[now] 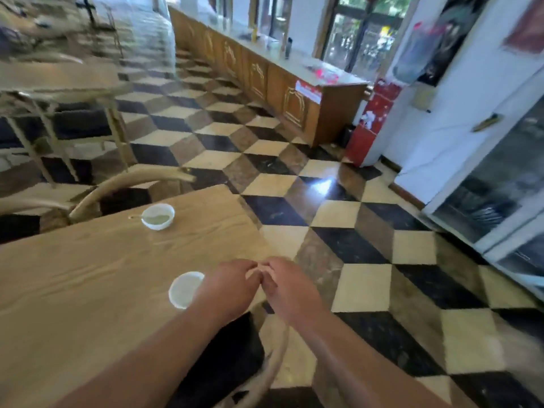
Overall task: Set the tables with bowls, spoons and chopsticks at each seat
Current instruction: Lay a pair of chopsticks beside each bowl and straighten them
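An empty white bowl sits near the right edge of the light wooden table. My left hand is just to its right, touching or hiding part of its rim. My right hand meets my left hand at the fingertips above the table's edge. Both hands have their fingers curled together, and blur hides whether something small and pale is pinched between them. Farther along the table stands a second white bowl with a spoon resting in it.
A dark-seated chair with a curved wooden back stands below my arms at the table's edge. Another curved chair is at the table's far end. A second table, a long wooden counter and a glass-door cabinet surround the checkered floor.
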